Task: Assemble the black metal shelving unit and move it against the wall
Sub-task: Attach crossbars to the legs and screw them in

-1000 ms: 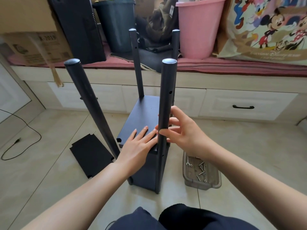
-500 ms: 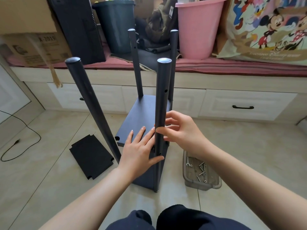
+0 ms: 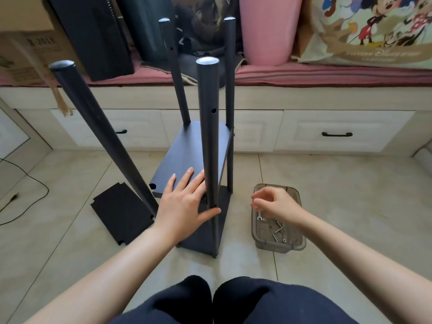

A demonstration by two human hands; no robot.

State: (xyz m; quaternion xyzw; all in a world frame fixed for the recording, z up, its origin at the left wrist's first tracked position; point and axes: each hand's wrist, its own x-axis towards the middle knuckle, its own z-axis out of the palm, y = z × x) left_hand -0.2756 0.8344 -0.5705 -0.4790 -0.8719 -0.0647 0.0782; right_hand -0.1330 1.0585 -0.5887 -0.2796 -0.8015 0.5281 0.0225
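Partly assembled black metal shelving unit [image 3: 187,157] stands on the beige tiled floor [image 3: 327,183], in front of the white drawer bench [image 3: 304,127]. Four black round posts rise from it; the near-left post [image 3: 98,127] leans outward to the left, the near-right post [image 3: 208,127] stands about upright.

Left hand [image 3: 184,204]: fingers straight, palm flat on the upper black shelf panel [image 3: 184,150], thumb reaching across the front of the near-right post. It presses rather than grips.

Right hand [image 3: 275,203]: apart from the unit, over the far end of the translucent grey plastic tray [image 3: 278,230] just right of the shelving. Fingers curled, tips drawn together; cannot tell whether anything is pinched. Screws and a small wrench [image 3: 259,217] lie in the tray.

A loose flat black panel [image 3: 121,213] lies on the floor left of the unit, beside the leaning post's foot.
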